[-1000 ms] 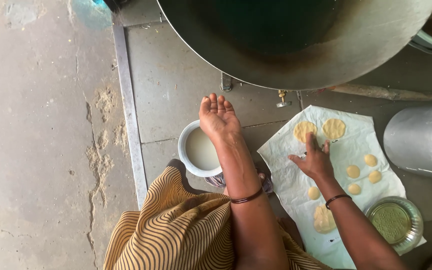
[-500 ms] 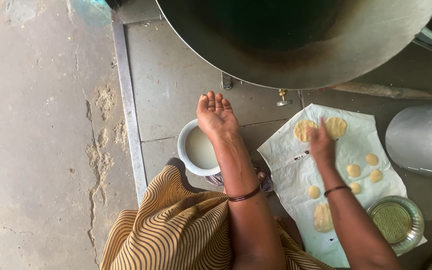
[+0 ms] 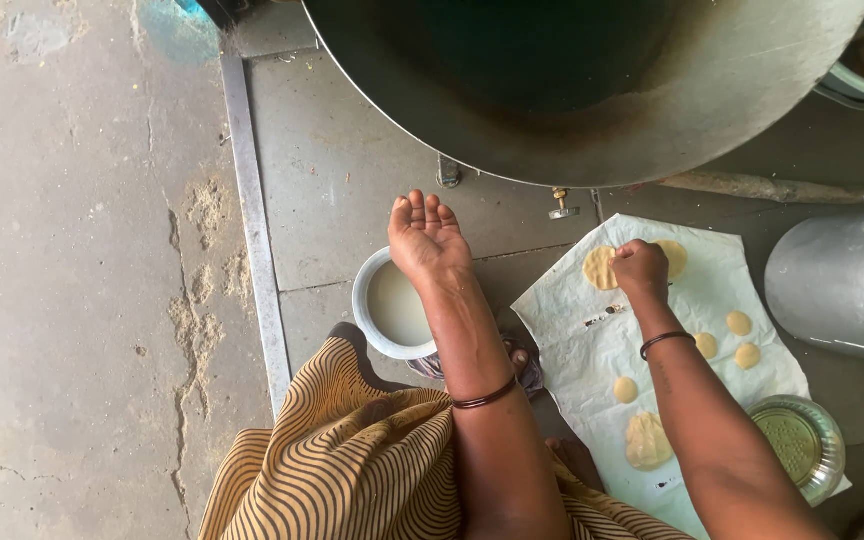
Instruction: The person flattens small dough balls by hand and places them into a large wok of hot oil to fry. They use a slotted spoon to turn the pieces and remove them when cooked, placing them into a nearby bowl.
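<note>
right hand [image 3: 640, 268] is now curling its fingers over the rolled dough discs [image 3: 600, 267] at the top of the pale paper sheet [image 3: 572, 350]; a second ago it was lying flat and spread lower on the sheet, half a second ago already sliding up. whether the fingers are actually gripping a disc, cannot tell. left hand [image 3: 428, 240] is staying put, palm up and open, holding nothing, hovering over the far rim of the white bowl [image 3: 377, 315] at frame centre. big dark wok [image 3: 592, 90] is filling the upper frame, its rim hanging just above both hands. small dough pieces [image 3: 740, 324] are sitting right of the forearm, a steel can [image 3: 837, 280] at the right edge, a lidded tin [image 3: 797, 445] at lower right. open concrete floor is lying left of the metal strip [image 3: 252, 230].
</note>
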